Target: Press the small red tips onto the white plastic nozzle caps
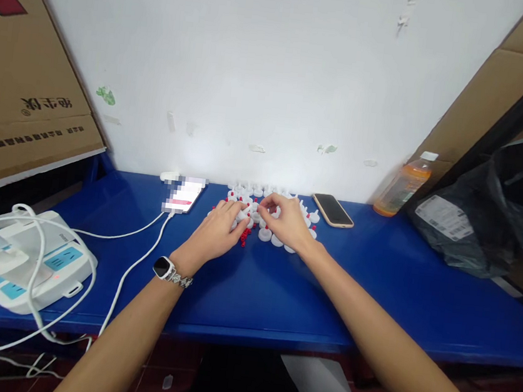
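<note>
Several small white plastic caps (264,235) lie in a cluster on the blue table (374,284) near the wall, with tiny red pieces (244,237) among them. My left hand (220,229), a watch on its wrist, rests at the cluster's left side with its fingers pinched on a white cap (242,213). My right hand (287,221) is over the cluster's right side, fingertips curled toward the same spot; what it holds I cannot tell.
A phone (184,197) on a white cable lies left of the caps, another phone (333,210) right of them. An orange drink bottle (404,184) and black bag (500,210) stand far right. A white power strip (22,260) sits at left; cardboard (25,68) leans behind.
</note>
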Demonstrator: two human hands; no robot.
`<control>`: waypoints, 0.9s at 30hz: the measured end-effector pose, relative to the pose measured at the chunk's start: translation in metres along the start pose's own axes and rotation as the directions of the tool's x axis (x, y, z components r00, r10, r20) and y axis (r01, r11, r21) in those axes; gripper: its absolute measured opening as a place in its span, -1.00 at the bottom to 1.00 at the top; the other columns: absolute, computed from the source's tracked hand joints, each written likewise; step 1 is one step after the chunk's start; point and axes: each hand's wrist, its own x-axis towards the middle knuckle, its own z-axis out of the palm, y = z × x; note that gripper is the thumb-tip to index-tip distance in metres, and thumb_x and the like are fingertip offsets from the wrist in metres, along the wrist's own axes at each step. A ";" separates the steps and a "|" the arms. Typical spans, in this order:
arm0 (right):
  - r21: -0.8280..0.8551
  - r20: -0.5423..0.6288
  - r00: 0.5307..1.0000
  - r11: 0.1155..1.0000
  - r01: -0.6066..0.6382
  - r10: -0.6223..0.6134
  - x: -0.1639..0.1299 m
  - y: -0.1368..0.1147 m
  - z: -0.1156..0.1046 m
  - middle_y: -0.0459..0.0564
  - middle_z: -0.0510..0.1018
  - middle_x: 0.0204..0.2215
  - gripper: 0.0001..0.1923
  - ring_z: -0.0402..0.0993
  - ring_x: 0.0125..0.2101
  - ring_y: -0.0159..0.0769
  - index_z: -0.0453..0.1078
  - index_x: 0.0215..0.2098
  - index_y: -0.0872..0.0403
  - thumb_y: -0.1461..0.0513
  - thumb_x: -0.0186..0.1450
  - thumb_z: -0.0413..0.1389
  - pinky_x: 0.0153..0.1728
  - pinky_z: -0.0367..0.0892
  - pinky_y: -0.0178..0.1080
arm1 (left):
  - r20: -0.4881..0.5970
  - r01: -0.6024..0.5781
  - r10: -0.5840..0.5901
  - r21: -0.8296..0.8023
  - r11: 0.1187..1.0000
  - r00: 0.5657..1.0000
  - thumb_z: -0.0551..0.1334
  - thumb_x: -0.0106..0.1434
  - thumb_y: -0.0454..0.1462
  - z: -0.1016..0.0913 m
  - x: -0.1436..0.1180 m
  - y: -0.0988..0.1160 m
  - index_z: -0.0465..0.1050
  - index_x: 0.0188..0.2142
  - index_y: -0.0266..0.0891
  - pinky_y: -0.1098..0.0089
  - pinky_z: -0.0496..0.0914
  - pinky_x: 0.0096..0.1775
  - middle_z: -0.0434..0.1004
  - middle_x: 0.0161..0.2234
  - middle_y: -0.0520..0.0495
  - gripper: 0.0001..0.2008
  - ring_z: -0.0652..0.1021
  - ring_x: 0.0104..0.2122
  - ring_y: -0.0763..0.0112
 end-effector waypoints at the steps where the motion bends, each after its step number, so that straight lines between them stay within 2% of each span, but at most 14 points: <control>1: 0.118 -0.037 0.998 0.992 -0.040 0.045 0.000 0.001 0.000 -0.07 0.58 -0.40 -0.86 0.46 -0.35 -0.29 0.45 -0.28 0.06 0.18 0.32 0.09 -0.20 0.24 -0.18 | -0.002 -0.010 0.010 -0.009 1.000 1.000 -0.01 0.45 -0.10 0.001 0.000 0.000 0.31 0.07 -0.20 0.08 0.38 0.03 0.47 0.00 -0.18 -0.66 0.42 0.02 0.10; 4: 0.355 -0.069 0.991 0.931 -0.082 0.114 0.001 0.003 0.006 -0.09 0.56 -0.42 -0.75 0.45 -0.40 -0.31 0.46 -0.14 0.07 0.10 0.30 0.13 -0.35 0.27 -0.25 | -0.010 -0.042 0.042 -0.046 0.998 0.999 -0.02 0.46 -0.06 0.002 0.000 0.001 0.32 0.06 -0.20 0.08 0.35 0.07 0.47 -0.01 -0.18 -0.64 0.41 0.02 0.11; 7: 0.463 -0.056 0.987 0.880 -0.109 0.152 0.001 0.006 0.013 -0.08 0.55 -0.43 -0.71 0.40 -0.45 -0.34 0.50 -0.22 0.08 0.04 0.27 0.17 -0.40 0.28 -0.26 | -0.003 -0.062 0.062 -0.076 0.995 0.998 -0.02 0.46 -0.06 0.002 0.001 0.003 0.32 0.05 -0.21 0.07 0.33 0.10 0.47 -0.02 -0.17 -0.64 0.41 0.01 0.12; 10: 0.507 -0.103 0.978 0.855 -0.108 0.184 0.002 0.007 0.018 -0.06 0.55 -0.41 -0.70 0.37 -0.45 -0.34 0.50 -0.33 0.08 0.00 0.24 0.20 -0.41 0.28 -0.26 | 0.006 -0.070 0.071 -0.110 0.991 0.997 -0.02 0.46 -0.07 0.002 0.001 0.004 0.32 0.05 -0.21 0.07 0.32 0.10 0.47 0.00 -0.17 -0.65 0.41 0.02 0.13; 13: 0.493 -0.199 0.965 0.869 -0.053 0.172 0.002 0.005 0.018 -0.05 0.54 -0.37 -0.72 0.34 -0.41 -0.34 0.50 -0.35 0.07 0.02 0.22 0.23 -0.37 0.29 -0.26 | 0.013 -0.076 0.078 -0.142 0.987 0.997 -0.01 0.46 -0.07 0.001 0.002 0.006 0.33 0.05 -0.21 0.08 0.32 0.10 0.45 0.02 -0.19 -0.66 0.39 0.05 0.13; 15: 0.516 -0.215 0.960 0.856 -0.043 0.177 0.002 0.002 0.017 -0.07 0.52 -0.40 -0.73 0.31 -0.44 -0.36 0.50 -0.36 0.07 0.02 0.22 0.25 -0.37 0.28 -0.26 | 0.018 -0.085 0.089 -0.157 0.984 0.996 -0.01 0.46 -0.08 0.001 0.002 0.008 0.34 0.03 -0.21 0.09 0.31 0.11 0.45 0.03 -0.19 -0.67 0.39 0.06 0.14; 20: 0.695 -0.073 0.972 0.711 -0.109 0.221 0.000 -0.004 0.018 -0.10 0.52 -0.47 -0.68 0.38 -0.46 -0.36 0.46 -0.35 0.06 -0.01 0.17 0.29 -0.40 0.29 -0.28 | 0.026 -0.095 0.101 -0.176 0.980 0.995 -0.02 0.47 -0.08 -0.003 0.001 0.012 0.34 0.04 -0.21 0.10 0.33 0.08 0.46 -0.04 -0.18 -0.66 0.41 0.01 0.16; 27: 0.737 0.017 0.972 0.654 -0.170 0.234 -0.003 -0.003 0.014 -0.11 0.52 -0.52 -0.61 0.37 -0.51 -0.38 0.46 -0.39 0.07 -0.05 0.07 0.36 -0.48 0.25 -0.30 | 0.009 -0.111 0.115 -0.172 0.979 0.993 -0.08 0.49 -0.10 -0.004 0.000 0.014 0.28 0.09 -0.20 0.10 0.32 0.10 0.45 -0.02 -0.16 -0.65 0.42 0.01 0.18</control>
